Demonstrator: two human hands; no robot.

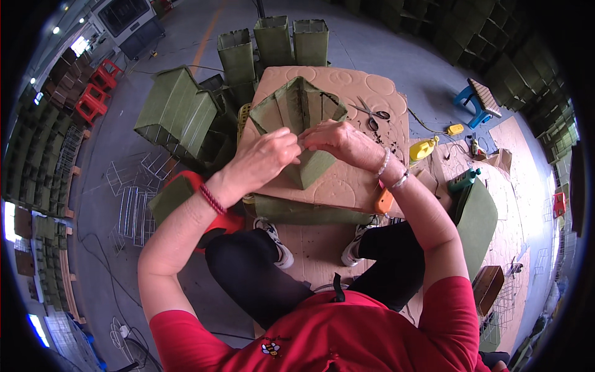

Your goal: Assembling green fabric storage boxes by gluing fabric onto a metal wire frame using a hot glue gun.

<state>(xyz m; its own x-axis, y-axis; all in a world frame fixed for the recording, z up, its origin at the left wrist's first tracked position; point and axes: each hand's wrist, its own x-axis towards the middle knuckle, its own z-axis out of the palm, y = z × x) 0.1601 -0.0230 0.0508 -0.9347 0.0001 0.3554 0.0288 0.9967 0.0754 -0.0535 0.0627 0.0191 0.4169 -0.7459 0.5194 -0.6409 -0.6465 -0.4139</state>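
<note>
A green fabric-covered box (317,167) lies tilted on the cardboard-topped work table (353,186), its open, brown-lined inside facing away from me. Over its upper edge my left hand (268,152) and my right hand (338,139) meet, fingertips almost touching. Both are closed in a pinch; whatever sits between the fingers is too small or hidden to make out. Black-handled scissors (373,118) lie open to the right of the box, among dark scraps. An orange-handled tool (383,201) rests at the table's right edge, partly behind my right forearm.
Several green boxes (273,43) stand behind the table, and a larger one (173,108) is at its left. Wire frames (136,211) lie on the left floor. To the right are a yellow bottle (423,149), a green bottle (463,179) and a blue-legged stool (477,102).
</note>
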